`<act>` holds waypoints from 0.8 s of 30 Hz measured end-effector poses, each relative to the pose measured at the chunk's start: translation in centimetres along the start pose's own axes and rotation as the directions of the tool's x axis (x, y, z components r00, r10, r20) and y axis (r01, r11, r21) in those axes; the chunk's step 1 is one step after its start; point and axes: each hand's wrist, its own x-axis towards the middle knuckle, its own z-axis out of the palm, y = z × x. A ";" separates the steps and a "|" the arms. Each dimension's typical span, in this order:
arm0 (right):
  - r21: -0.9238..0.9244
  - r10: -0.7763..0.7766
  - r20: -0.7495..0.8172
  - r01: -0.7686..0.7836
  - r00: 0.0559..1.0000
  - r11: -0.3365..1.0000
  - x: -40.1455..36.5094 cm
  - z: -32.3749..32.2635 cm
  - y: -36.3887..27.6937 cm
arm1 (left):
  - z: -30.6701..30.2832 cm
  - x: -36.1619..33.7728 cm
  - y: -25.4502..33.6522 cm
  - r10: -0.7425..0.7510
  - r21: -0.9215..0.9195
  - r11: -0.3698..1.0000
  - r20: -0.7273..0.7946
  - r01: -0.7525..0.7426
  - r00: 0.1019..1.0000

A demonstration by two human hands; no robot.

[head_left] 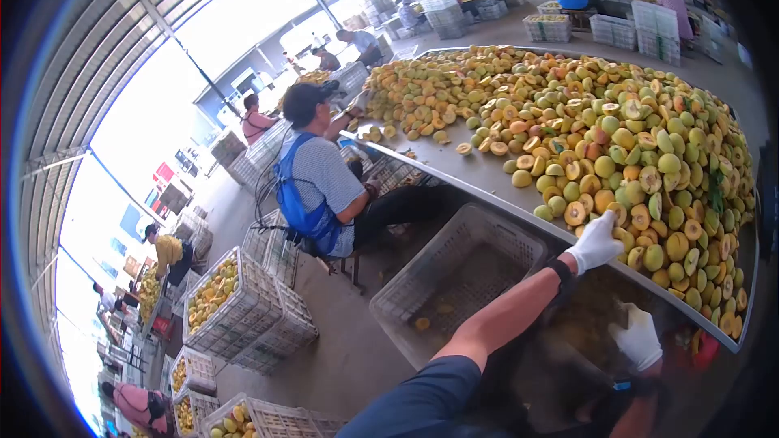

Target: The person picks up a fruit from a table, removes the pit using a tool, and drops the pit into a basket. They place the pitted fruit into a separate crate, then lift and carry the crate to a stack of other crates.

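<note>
My left hand [596, 245], in a white glove, reaches over the near edge of the metal table [479, 174]. Its fingers touch the heap of halved yellow-green fruit [649, 154] and look bent round a piece, though what they hold is partly hidden. Below the table edge, my right hand [637, 338], also in a white glove, hangs over a dark, blurred area; its fingers are smeared and whether they hold anything is unclear. A grey plastic crate [398, 296] with a few fruit pieces inside stands left of my left forearm.
A person with a blue backpack [304, 195] sits at the table's left side. Stacked crates of fruit [243, 316] stand on the floor at lower left. The table has a raised metal rim. Other people and crates are in the background.
</note>
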 end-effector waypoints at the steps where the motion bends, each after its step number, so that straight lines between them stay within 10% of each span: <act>1: 0.078 -0.015 -0.033 0.017 0.999 0.997 0.2 0.2 0.4 | 0.3 -0.5 0.0 0.049 -0.102 0.994 -0.006 -0.049 0.999; 5: 0.077 -0.247 -0.080 0.254 0.966 0.964 1.1 0.3 1.2 | -0.9 -3.3 2.5 -0.230 -0.535 0.761 0.308 0.367 0.923; 7: 0.510 0.341 0.120 -0.352 0.932 0.784 0.9 -0.9 -2.2 | -0.5 -3.3 0.8 -0.283 -0.522 0.744 0.318 0.416 0.905; 13: 0.559 0.394 0.065 -0.361 0.917 0.747 2.2 0.1 -2.3 | 0.6 -2.5 -1.5 -0.444 -0.809 0.235 0.404 0.539 0.800; 17: 0.450 0.341 -0.082 -0.270 0.937 0.851 2.4 0.7 -2.1 | -1.2 -2.8 -0.4 -0.333 -0.779 0.256 0.485 0.573 0.809; 18: 0.296 0.092 -0.332 0.011 0.939 0.955 2.8 2.9 0.9 | -1.4 -2.8 -0.9 -0.269 -0.761 0.307 0.506 0.571 0.819; 24: 0.163 0.040 -0.374 0.023 0.926 0.986 2.9 2.4 -1.9 | -1.2 -2.5 0.3 -0.391 -0.713 0.220 0.560 0.665 0.730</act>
